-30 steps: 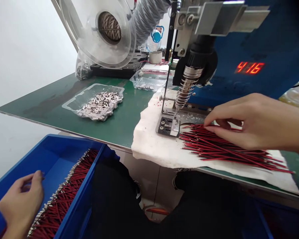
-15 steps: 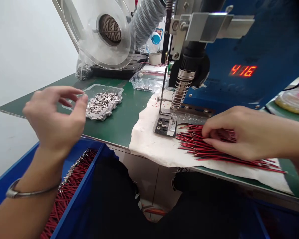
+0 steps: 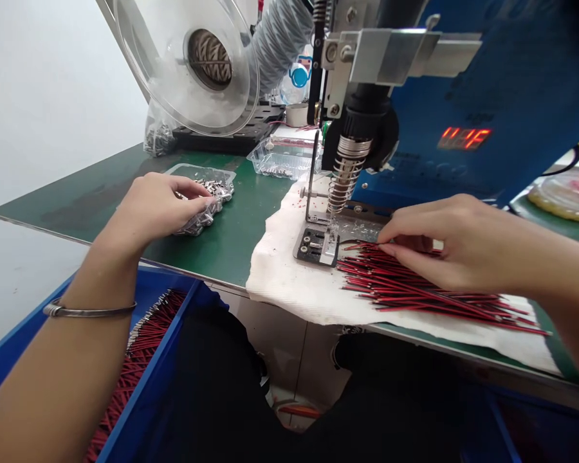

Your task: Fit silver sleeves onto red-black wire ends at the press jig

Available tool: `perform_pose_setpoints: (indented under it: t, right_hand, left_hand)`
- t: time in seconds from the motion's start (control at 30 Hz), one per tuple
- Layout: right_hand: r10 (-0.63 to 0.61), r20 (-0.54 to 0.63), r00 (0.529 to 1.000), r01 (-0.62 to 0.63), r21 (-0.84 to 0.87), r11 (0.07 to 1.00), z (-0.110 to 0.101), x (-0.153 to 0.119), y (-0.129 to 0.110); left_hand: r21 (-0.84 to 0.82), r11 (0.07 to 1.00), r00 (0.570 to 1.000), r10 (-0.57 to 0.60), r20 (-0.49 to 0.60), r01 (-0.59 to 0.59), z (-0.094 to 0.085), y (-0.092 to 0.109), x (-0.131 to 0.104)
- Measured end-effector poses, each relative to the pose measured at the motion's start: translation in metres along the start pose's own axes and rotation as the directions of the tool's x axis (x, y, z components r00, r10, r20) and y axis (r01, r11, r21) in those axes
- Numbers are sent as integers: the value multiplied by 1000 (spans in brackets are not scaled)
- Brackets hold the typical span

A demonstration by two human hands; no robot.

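The left hand [image 3: 157, 207] rests palm-down on a heap of small shiny metal sleeves [image 3: 207, 200], short silvery cylinders piled in a shallow clear plastic tray [image 3: 186, 170] on the matte green bench [image 3: 101, 193]. Its fingers curl down into the heap, grip narrow; whether a sleeve is pinched between them cannot be told. A plain metal bangle [image 3: 89, 310] circles that wrist.

The right hand [image 3: 444, 241] lies on a flat sheaf of thin red and black wires [image 3: 415, 289] spread over a white, fibrous cloth [image 3: 289, 283] that drapes over the bench edge. Thumb and forefinger close narrowly on the wire ends nearest a small steel fixture plate [image 3: 316, 244], which sits just left of the fingertips.

Directly above that plate hangs a dark nozzle wrapped in a coiled metal spring [image 3: 343, 177], mounted on a blue machine [image 3: 511, 83] with a red digit display [image 3: 463, 137]; the spring and its thin upright rod stand between the two hands. Behind are a clear plastic reel [image 3: 193, 64], a ribbed grey hose [image 3: 282, 35] and a second clear tray [image 3: 284, 157]. Below the bench at the left, a blue bin [image 3: 159, 360] holds finished red wires with metal tips [image 3: 145, 328].

Half a second ago the left hand hovered open in the air short of the tray; now it is down on the sleeves. The right hand has stayed on the wires, and the display reads differently.
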State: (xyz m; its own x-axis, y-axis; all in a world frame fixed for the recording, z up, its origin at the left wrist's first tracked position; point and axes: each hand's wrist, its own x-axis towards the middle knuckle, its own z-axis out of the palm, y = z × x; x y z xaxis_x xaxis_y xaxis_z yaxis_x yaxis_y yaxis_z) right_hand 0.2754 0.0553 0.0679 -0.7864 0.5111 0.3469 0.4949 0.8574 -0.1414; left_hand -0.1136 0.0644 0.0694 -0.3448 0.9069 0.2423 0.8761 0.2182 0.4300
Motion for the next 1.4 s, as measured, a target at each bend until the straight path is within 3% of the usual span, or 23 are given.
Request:
perform_pose_setpoints:
  t: [0.17, 0.4, 0.83, 0.93, 1.03, 1.1, 1.17, 1.23, 1.3, 1.4]
  right_hand:
    - [-40, -13, 999, 40, -25, 999, 1, 3, -1]
    - [15, -37, 999, -17, -52, 999, 11, 7, -2]
    - [74, -249, 966, -51, 98, 994, 23, 17, -21]
    - [98, -252, 963, -71, 116, 991, 27, 19, -22]
    - [107, -240, 965, -78, 128, 989, 30, 21, -23]
    - [98, -230, 968, -72, 121, 990, 32, 22, -22]
    - [78, -223, 972, -56, 103, 993, 33, 22, -21]
    - [66, -216, 974, -49, 86, 995, 33, 22, -19]
    - [76, -204, 976, -61, 79, 995, 33, 22, -17]
    - [86, -185, 979, -72, 82, 994, 31, 23, -17]
  left_hand:
    - [-38, 999, 1000, 7, -23, -8, -1, 0, -1]
    - [-13, 1000, 999, -14, 51, 15, -5, 7, 0]
    - [61, 997, 982, 33, 184, -44, -14, 17, 4]
    - [71, 997, 998, 34, 58, -38, -15, 15, 1]
    - [1, 999, 976, 39, -216, -39, -11, 14, -19]
    - [-268, 928, 913, 144, -381, -258, -3, 20, -41]
    - [-430, 804, 882, 228, -413, -409, 10, 32, -66]
    - [-478, 721, 853, 317, -415, -501, 25, 48, -84]
    - [-536, 664, 851, 360, -383, -522, 39, 64, -93]
    - [-553, 665, 864, 354, -358, -502, 53, 77, -94]
